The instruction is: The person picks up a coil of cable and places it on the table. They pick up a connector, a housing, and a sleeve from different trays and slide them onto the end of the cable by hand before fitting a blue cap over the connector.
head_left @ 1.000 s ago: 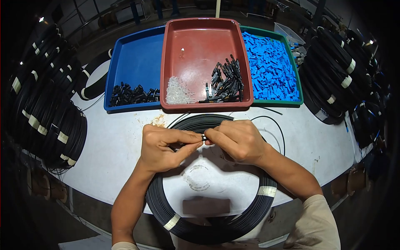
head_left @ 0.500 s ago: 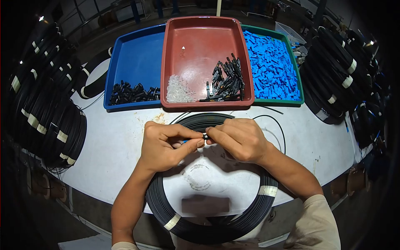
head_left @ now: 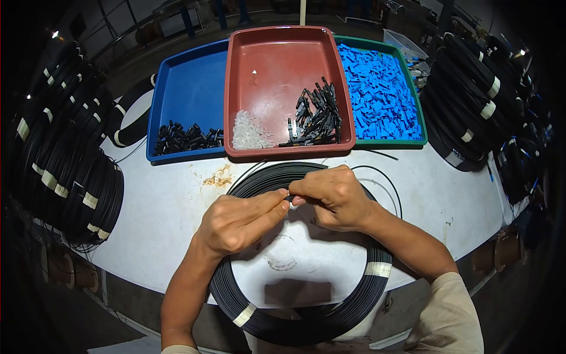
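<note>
Both hands meet above the far part of a black cable coil [head_left: 298,330], fingertips nearly touching. My left hand [head_left: 239,221] is closed in a pinch, thumb against fingers. My right hand [head_left: 333,197] pinches right beside it, the index finger bent over. Only a tiny pale bit shows between the fingertips; the fingers hide the rest of what they grip. Wrapped with whitish tape in places, the coil lies around the space below my forearms, its near side at the table's front edge. A loose black cable end arcs out past my right hand.
Behind the coil stand a blue tray [head_left: 191,88] with black parts, a red tray [head_left: 283,59] with clear sleeves and black connectors, and a green tray [head_left: 417,112] full of blue pieces [head_left: 377,94]. Stacked cable coils flank the white table [head_left: 147,236] at left [head_left: 71,189] and right [head_left: 463,112].
The left hand has turned, its fingers straighter and back facing up, covering the blue bit and small black part seen before. Right-hand fingers have shifted slightly left. The view moved a little.
</note>
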The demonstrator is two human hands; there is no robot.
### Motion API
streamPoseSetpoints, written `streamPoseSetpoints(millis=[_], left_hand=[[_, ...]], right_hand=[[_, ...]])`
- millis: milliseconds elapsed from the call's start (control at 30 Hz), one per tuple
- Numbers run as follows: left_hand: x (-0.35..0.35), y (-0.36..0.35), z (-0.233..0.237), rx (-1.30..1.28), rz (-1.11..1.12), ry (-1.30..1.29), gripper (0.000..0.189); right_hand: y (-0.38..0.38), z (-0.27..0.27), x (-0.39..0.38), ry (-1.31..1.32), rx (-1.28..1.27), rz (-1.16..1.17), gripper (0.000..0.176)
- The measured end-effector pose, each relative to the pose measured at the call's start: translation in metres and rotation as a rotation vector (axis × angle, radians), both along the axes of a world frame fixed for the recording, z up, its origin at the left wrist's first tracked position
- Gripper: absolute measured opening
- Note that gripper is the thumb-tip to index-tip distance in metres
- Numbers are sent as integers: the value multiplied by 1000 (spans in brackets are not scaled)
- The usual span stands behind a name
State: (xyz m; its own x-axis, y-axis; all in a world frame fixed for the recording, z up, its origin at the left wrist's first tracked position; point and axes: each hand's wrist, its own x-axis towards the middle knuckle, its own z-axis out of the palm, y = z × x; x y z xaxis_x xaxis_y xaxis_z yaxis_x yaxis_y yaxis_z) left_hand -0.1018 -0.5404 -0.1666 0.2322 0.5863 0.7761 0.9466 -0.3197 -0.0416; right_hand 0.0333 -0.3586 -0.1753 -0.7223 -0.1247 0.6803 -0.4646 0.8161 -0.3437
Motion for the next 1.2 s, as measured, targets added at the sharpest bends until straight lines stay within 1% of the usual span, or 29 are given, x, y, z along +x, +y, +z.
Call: streamPoseSetpoints(millis=[67,133,167,200,233,267,300,333,400,433,500,533,600,633,667,700,733,767,800,833,867,967,1000,1067,1100,1133,1167,1200], left_hand=[[-1,-1,-1,16,12,12,22],[-2,-3,-2,-50,-10,-200,24],[-2,1,-4,-14,-43,-318,21],[-1,1,-5,-12,-39,-320,21],[0,1,-5,-64,-39,-508,17],[0,2,-5,-116,-41,-696,14],[1,2,-8,-155,-38,-827,10],[1,2,-8,-155,-38,-830,10],[2,-1,-5,-272,-27,-1016,11],[3,-2,-1,-272,-27,-1016,11],[6,-4,8,-403,-2,-1116,9],[6,-4,6,-404,-2,-1116,9],[4,-1,-1,-258,-80,-925,11],[4,0,-4,-260,-82,-924,11],[3,2,-7,-197,-90,-841,13],[3,3,-8,-136,-99,-758,14],[4,3,-7,-140,-104,-755,14],[5,3,-5,-125,-86,-696,15],[6,2,-4,-108,-67,-638,16],[5,3,-7,-102,-81,-603,20],[5,2,-5,-104,-83,-601,20],[5,1,2,-12,7,-41,19],[6,2,2,-13,5,-39,19],[6,2,2,30,24,10,15],[3,-1,0,-32,30,-46,19],[2,-1,0,-30,32,-46,19],[2,1,1,-46,15,-179,19],[1,1,1,-62,-1,-315,20]], right_hand=[[0,1,-1,-7,-36,23,23],[0,2,-1,60,54,3,20],[1,2,-2,59,55,8,20],[2,2,-2,124,149,-13,20],[2,2,-2,190,244,-36,20],[2,3,-3,188,247,-36,20],[2,4,-2,254,265,-48,21],[1,5,-2,319,280,-59,22],[0,6,-4,364,311,-57,23],[0,6,-4,410,344,-56,24],[-2,8,-2,379,352,-66,27],[-3,8,0,349,361,-78,30],[-6,10,3,329,357,-81,30],[-7,10,5,308,353,-80,31],[-8,9,5,309,353,-84,31],[-10,9,5,293,330,-85,27],[-11,9,5,277,306,-88,22],[-11,8,5,278,305,-95,22],[-11,7,5,233,245,-80,22],[-10,6,5,189,186,-63,21],[-10,4,4,190,185,-67,21],[-7,1,3,35,16,-55,22],[-6,1,3,37,15,-57,22],[-4,-1,0,-29,-93,13,23],[-3,-2,-2,-28,-93,15,23],[-3,-2,-3,28,-44,9,23],[-2,-2,-4,84,6,2,22],[-1,-2,-5,82,6,6,22]])
